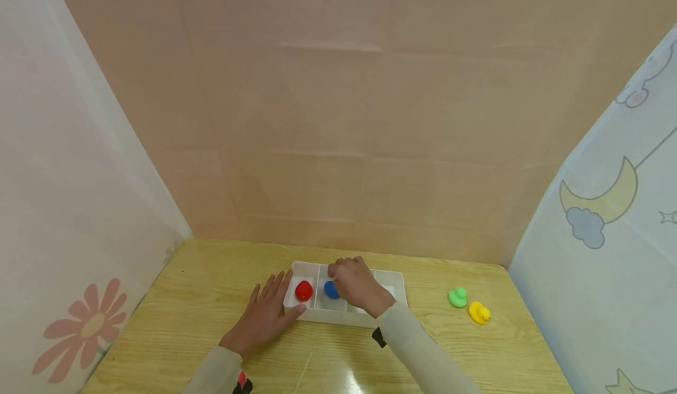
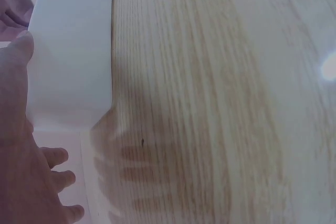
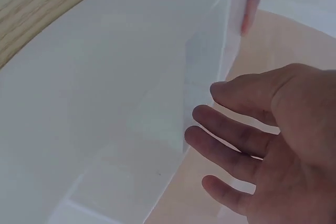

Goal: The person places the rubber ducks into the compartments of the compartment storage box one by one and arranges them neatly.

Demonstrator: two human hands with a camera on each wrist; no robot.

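Note:
A white divided tray stands on the table. My left hand rests at its left end, fingers straight and thumb against the front wall, as the left wrist view also shows. A rounded red toy lies in the leftmost compartment. In the compartment beside it sits a blue toy, partly covered by my right hand. In the right wrist view, that hand's fingers are loosely bent and spread from the thumb, with nothing visible between them.
To the right of the tray, a green toy duck and a yellow toy duck lie on the wooden table. A brown sheet hangs behind, with printed sheets at the left and right.

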